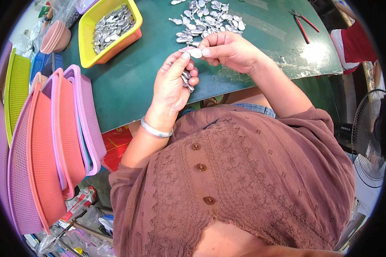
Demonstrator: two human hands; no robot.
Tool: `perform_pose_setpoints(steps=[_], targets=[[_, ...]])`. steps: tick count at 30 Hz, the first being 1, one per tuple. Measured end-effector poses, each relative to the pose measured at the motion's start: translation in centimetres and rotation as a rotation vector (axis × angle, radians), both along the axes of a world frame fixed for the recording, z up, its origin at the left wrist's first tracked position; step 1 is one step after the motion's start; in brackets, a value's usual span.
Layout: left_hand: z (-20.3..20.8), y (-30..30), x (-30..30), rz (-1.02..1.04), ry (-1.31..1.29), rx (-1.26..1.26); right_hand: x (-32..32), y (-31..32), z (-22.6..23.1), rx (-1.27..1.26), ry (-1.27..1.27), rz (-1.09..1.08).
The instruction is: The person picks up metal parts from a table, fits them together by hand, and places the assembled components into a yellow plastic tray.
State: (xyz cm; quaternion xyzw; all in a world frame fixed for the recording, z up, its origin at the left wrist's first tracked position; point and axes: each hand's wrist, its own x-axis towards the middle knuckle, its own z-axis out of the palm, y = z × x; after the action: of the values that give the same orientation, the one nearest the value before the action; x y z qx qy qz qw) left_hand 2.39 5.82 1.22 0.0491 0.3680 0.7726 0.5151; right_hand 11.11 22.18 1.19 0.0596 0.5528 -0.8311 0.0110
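Observation:
Over the near part of the green table [128, 88], my two hands meet at one small silvery spoon-shaped metal piece [195, 52]. My left hand [167, 83] pinches its left end between thumb and forefinger. Several more silver pieces [186, 79] are tucked under the curled fingers of that hand. My right hand [233, 51] grips the other end of the piece with thumb and forefinger. Just beyond the hands lies a loose pile of similar silver pieces [208, 23].
A yellow basket [85, 43] of silver pieces stands at the far left. Red-handled pliers [303, 28] lie far right. Stacked plastic baskets [45, 158] crowd the left side, beside pink bowls [55, 36]. At right are a fan [369, 137] and another person's red sleeve [360, 45].

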Motion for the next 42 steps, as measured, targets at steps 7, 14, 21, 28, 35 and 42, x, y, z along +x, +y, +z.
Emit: perform_pose_setpoints(steps=[7,14,21,28,35,42], targets=[[-0.7,-0.6,-0.4,0.023,0.055,-0.049,-0.4,0.1,-0.1,0.727,0.037,-0.198],[-0.3,-0.7,-0.4,0.033,-0.072,-0.069,-1.1,0.1,-0.9,1.707,0.137,-0.363],[-1.3,-0.9,-0.9,0.0,-0.009,-0.074,-1.4,0.5,-1.3,1.635,0.129,-0.358],[-0.5,-0.4,-0.2,0.049,0.011,-0.115,-0.9,-0.1,0.1,0.712,-0.095,-0.199],[-0.4,-0.2,-0.1,0.032,0.01,-0.07,-0.4,-0.9,0.8,0.32,-0.138,-0.09],[-0.8,-0.7,-0.5,0.053,-0.004,-0.12,-1.4,-0.2,-1.2,1.173,0.111,-0.291]])
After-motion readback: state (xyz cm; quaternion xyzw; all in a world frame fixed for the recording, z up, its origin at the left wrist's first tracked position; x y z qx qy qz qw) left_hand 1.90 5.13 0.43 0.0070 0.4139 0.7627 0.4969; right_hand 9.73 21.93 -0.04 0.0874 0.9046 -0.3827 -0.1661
